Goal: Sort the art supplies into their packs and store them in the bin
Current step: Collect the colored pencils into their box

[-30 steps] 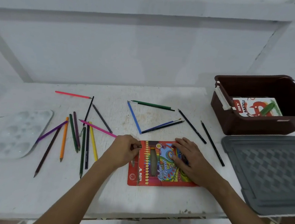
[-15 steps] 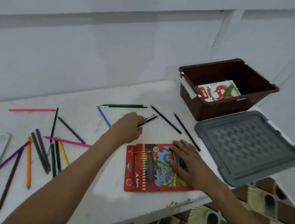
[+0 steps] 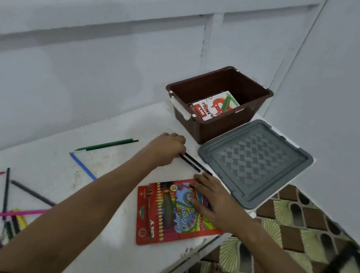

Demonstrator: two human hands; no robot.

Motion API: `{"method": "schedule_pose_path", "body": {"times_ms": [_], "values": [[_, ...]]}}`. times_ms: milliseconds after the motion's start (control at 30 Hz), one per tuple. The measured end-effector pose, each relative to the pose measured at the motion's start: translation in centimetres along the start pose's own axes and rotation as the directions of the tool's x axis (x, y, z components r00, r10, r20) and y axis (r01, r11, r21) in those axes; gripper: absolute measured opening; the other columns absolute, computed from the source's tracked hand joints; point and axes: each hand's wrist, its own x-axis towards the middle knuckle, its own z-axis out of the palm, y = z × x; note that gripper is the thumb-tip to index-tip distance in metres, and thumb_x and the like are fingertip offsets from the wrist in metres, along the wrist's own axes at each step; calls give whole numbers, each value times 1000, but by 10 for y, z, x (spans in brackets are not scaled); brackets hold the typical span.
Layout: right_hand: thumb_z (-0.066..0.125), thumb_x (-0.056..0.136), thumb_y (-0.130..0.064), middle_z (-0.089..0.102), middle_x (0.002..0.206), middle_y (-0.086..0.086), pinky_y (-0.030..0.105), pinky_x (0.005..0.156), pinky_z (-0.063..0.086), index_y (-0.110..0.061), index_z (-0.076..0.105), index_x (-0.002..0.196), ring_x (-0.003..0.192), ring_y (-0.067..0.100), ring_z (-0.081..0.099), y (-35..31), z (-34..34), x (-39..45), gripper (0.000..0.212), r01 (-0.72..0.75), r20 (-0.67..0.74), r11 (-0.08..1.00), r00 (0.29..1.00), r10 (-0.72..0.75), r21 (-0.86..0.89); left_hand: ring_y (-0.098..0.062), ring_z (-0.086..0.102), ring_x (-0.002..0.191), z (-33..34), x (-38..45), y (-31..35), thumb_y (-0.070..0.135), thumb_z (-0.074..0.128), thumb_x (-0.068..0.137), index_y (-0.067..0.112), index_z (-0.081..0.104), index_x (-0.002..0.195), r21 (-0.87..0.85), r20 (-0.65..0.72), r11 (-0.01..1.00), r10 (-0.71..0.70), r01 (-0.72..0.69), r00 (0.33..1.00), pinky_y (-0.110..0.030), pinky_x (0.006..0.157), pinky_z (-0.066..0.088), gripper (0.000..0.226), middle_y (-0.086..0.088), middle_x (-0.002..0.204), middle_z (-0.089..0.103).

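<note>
Two dark pencils (image 3: 195, 163) are gripped by the left hand (image 3: 168, 149), whose fingers are curled over their upper ends; the lower ends lie on the white table (image 3: 110, 247), just beside the grey lid (image 3: 254, 161). Half a second ago this hand was at the pencils further left, and a second ago it was at the flap of the pack — so the reach has moved to the right, and these two pencils, which lay apart from each other, are now gathered side by side.

The colour pencil pack (image 3: 175, 213) is pressed flat by the right hand (image 3: 215, 201), with straight fingers spread on its cover; nothing is held in it. The pack has stayed at the near edge of the table.

Beyond the lid stands the brown bin (image 3: 216, 130), open, with an oil pastels box (image 3: 214, 109) already inside. A green pencil (image 3: 107, 145) and a blue pencil (image 3: 83, 166) lie apart to the left, and more pencils (image 3: 5, 213) are scattered at the far left, blurred.

It is judged that the pencil sorting is in an early stage: many pencils are outside the pack, and the pack is not yet stored.
</note>
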Motion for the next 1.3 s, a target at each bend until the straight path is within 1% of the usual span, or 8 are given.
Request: {"method": "schedule_pose_path", "body": {"times_ms": [100, 267, 467, 633, 700, 833, 1067, 1300], "values": [[39, 95, -51, 47, 141, 7, 32, 113, 26, -12, 51, 133, 136, 22, 35, 0, -2, 0, 56, 14, -2, 1000, 1000, -14, -4, -22, 56, 100, -2, 10, 9, 4, 55, 90, 14, 61, 104, -80, 73, 997, 8, -2, 997, -35, 88, 46, 18, -3, 106, 61], [41, 95, -49, 45, 143, 6, 23, 113, 16, -14, 49, 136, 138, 21, 32, 4, -4, 2, 54, 15, 9, 999, 1000, -15, -29, -23, 54, 108, -3, 16, 5, 4, 57, 91, 15, 56, 127, -209, 141, 976, -32, 62, 989, -36, 91, 47, 38, -5, 117, 59], [37, 95, -54, 32, 151, -3, 16, 111, 2, -24, 39, 142, 143, 12, 16, 11, -2, 7, 57, 0, 53, 1000, 999, 2, -27, -18, 50, 92, -5, 11, 4, 9, 58, 91, 13, 61, 115, -171, 189, 979, -76, 109, 979, -29, 77, 43, 25, -6, 109, 54], [31, 93, -58, 31, 152, -1, 20, 113, 5, -23, 37, 143, 142, 13, 17, 11, -2, 17, 61, 37, 89, 999, 995, -35, -21, -20, 60, 92, -25, -1, 5, 9, 60, 89, 16, 62, 107, -19, 21, 989, -149, 149, 989, -34, 88, 43, 19, -3, 99, 64], [29, 92, -60, 29, 153, -3, 24, 116, 6, -24, 36, 143, 143, 12, 15, 11, 1, 24, 62, 39, 119, 999, 992, -38, -5, -18, 60, 88, -36, -21, -3, 11, 59, 90, 17, 64, 107, -68, -58, 978, -204, 200, 977, -32, 84, 46, 19, -1, 99, 63], [35, 93, -55, 29, 152, -5, 23, 115, 6, -25, 37, 143, 142, 10, 14, 7, 9, 42, 58, 64, 152, 998, 986, -64, 3, -21, 58, 88, -43, -95, -24, 19, 52, 95, 20, 68, 107, -255, -63, 884, -419, 391, 906, -36, 74, 50, 20, -1, 99, 61], [41, 94, -49, 39, 147, 0, 13, 109, 8, -18, 45, 138, 138, 13, 25, -7, 18, 72, 54, 193, 149, 980, 969, -197, 38, -22, 61, 84, -10, -238, -8, 15, 54, 93, 18, 72, 106, -293, 71, 735, -622, 612, 780, -37, 75, 50, 23, -4, 96, 63], [35, 90, -59, 37, 148, -2, 26, 112, 18, -22, 44, 138, 139, 12, 24, -13, 29, 97, 61, 228, 225, 971, 945, -237, 65, -25, 65, 81, 18, -290, 26, 8, 65, 86, 12, 73, 107, -366, 11, 609, -753, 704, 658, -33, 72, 53, 22, -8, 97, 67]]}}
